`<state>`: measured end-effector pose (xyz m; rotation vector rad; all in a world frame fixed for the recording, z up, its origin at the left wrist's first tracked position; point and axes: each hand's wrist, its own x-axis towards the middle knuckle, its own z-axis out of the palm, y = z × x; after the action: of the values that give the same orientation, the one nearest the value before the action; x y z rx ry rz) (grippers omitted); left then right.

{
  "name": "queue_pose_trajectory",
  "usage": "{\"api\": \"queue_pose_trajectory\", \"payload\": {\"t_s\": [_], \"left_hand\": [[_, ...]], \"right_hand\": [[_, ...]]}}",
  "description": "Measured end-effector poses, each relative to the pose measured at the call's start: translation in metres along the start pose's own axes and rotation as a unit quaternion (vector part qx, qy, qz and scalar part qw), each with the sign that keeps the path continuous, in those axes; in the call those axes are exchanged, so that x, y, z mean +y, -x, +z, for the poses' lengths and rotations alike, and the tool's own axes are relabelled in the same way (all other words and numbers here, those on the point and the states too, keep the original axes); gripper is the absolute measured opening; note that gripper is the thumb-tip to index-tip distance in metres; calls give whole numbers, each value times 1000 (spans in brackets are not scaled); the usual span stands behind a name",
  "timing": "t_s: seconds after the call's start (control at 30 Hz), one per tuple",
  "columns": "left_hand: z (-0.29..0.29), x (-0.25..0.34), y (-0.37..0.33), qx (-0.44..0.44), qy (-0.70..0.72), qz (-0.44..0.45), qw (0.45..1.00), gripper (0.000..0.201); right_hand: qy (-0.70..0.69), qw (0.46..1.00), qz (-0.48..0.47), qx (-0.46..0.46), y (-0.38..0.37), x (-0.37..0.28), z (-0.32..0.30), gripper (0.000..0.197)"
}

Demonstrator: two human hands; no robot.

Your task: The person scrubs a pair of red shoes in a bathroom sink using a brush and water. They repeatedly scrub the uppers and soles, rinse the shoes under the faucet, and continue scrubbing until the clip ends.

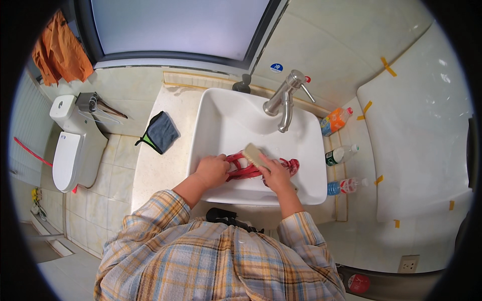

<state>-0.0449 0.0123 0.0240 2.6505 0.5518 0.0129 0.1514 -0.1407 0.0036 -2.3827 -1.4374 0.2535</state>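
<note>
Inside the white sink lies a red item with strap-like bands and a pale patch between them; its exact kind is hard to make out. My left hand is closed on its left end, near the sink's left wall. My right hand grips a scrub brush with pale bristles, held slanting across the red item's upper side. The red item's right end shows beyond my right hand. Part of the item is hidden beneath that hand.
A metal faucet rises behind the sink. On the counter left of it lies a folded grey cloth with green edging. Three bottles, one an orange bottle, line the right side. A toilet stands farther left.
</note>
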Motion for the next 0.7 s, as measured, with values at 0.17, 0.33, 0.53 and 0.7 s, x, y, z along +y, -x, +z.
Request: {"api": "queue_pose_trajectory", "payload": {"t_s": [0.17, 0.33, 0.53, 0.7], "left_hand": [[1, 0, -2, -24, 80, -35, 996, 19], [-1, -1, -3, -40, 118, -94, 988, 24], [5, -11, -6, -9, 219, -100, 970, 32], [8, -17, -8, 2, 291, -87, 953, 30]], "right_hand": [[8, 999, 36, -39, -1, 1, -5, 40], [34, 986, 157, 42, -7, 13, -8, 42], [-66, 986, -114, 106, 4, -13, -9, 41], [6, 999, -41, 20, 0, -12, -5, 40]]}}
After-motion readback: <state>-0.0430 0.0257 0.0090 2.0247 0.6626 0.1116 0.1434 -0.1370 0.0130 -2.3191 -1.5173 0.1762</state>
